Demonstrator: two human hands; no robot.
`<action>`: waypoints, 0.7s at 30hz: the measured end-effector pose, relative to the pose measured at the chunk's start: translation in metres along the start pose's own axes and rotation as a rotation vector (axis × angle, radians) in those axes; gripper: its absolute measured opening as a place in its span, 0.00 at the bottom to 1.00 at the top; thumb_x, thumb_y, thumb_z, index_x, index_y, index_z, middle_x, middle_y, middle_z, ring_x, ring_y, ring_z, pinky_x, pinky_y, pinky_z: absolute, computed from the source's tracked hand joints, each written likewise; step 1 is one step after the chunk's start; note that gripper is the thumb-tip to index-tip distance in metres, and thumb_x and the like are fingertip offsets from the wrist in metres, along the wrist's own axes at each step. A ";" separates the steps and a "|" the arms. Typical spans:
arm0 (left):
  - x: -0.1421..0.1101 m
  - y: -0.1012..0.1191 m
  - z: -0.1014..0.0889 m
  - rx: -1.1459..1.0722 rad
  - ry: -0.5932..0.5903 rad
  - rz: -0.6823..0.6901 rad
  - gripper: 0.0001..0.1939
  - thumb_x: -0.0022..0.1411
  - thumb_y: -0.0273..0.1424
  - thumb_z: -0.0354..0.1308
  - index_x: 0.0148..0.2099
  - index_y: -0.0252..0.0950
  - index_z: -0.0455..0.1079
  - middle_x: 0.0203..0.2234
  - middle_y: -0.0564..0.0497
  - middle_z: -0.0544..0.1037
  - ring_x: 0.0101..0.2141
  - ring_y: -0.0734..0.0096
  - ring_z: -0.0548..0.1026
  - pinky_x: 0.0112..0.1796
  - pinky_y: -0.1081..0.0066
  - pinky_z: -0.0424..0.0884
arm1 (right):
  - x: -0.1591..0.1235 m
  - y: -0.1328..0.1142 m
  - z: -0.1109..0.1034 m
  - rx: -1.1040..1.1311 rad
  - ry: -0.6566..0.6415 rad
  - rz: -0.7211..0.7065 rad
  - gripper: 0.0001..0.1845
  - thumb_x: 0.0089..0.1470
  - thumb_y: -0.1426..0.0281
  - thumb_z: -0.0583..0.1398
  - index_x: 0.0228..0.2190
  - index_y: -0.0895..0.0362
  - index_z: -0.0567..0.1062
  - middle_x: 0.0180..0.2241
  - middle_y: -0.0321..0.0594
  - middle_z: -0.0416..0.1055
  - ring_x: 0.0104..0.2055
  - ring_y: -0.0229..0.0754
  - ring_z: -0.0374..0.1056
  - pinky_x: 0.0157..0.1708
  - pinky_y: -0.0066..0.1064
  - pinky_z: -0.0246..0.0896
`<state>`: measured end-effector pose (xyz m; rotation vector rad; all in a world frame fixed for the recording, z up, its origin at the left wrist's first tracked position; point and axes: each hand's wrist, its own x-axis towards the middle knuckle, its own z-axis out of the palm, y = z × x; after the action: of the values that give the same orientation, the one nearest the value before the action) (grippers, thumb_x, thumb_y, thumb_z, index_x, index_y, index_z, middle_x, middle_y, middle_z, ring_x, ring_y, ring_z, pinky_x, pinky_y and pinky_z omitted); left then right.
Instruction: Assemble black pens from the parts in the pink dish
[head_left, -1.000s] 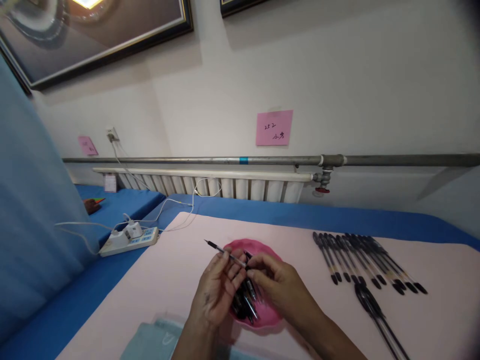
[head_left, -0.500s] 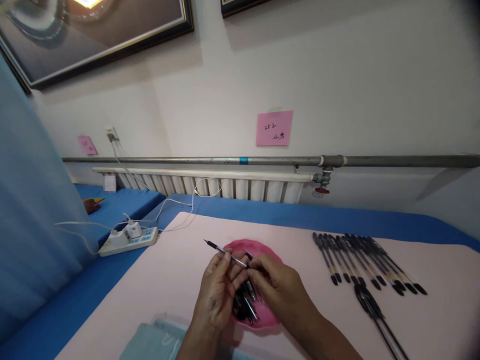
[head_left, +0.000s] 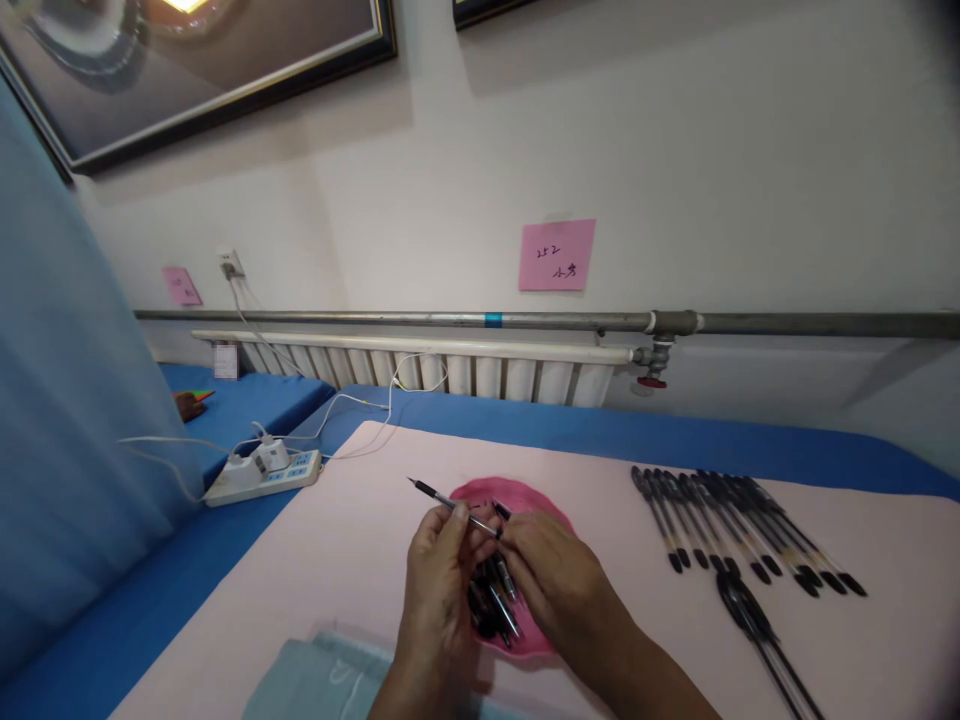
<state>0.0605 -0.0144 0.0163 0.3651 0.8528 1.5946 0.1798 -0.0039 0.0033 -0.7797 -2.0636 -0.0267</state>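
A slim pen (head_left: 441,497) with a clear barrel and black grip slants over a pink dish (head_left: 525,490), its bare tip pointing up and left. My left hand (head_left: 439,575) is closed around the barrel, thumb on top. My right hand (head_left: 562,580) pinches the pen's rear end, and its fingertips partly hide that end. Below both hands, several loose black and clear pen parts (head_left: 495,605) lie in the dish, partly covered by the hands.
Several capped pens (head_left: 739,530) lie in a row on the pink sheet (head_left: 337,530) at right, with more black pens (head_left: 750,610) nearer me. Light blue cloth (head_left: 315,680) lies at front left. A power strip (head_left: 262,478) with cables stands at left. Another person's hand (head_left: 187,405) shows beyond the curtain.
My right fingers have closed in more tightly at the pen's rear end. The pen stays almost in place, and the view has shifted slightly.
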 end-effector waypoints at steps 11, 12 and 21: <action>-0.002 -0.002 0.002 -0.041 -0.023 0.010 0.11 0.47 0.29 0.65 0.29 0.33 0.64 0.22 0.51 0.76 0.24 0.74 0.75 0.30 0.75 0.72 | 0.009 -0.004 -0.006 0.398 -0.134 0.573 0.07 0.54 0.70 0.54 0.28 0.54 0.71 0.27 0.33 0.73 0.29 0.37 0.69 0.30 0.27 0.62; -0.001 -0.002 0.002 -0.040 -0.028 0.006 0.11 0.47 0.28 0.65 0.29 0.33 0.64 0.22 0.51 0.76 0.24 0.74 0.75 0.29 0.75 0.72 | 0.010 -0.004 -0.007 0.418 -0.137 0.588 0.07 0.55 0.69 0.53 0.29 0.53 0.71 0.28 0.33 0.74 0.29 0.37 0.69 0.31 0.28 0.63; 0.005 -0.001 -0.004 -0.005 -0.043 0.008 0.11 0.48 0.30 0.64 0.28 0.33 0.64 0.23 0.49 0.77 0.27 0.72 0.76 0.31 0.74 0.71 | 0.008 0.000 -0.009 0.248 -0.241 0.498 0.04 0.52 0.70 0.55 0.27 0.54 0.69 0.27 0.36 0.71 0.30 0.40 0.68 0.29 0.31 0.63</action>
<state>0.0575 -0.0113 0.0115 0.3986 0.8157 1.5909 0.1836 -0.0021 0.0147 -1.1585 -1.9843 0.6141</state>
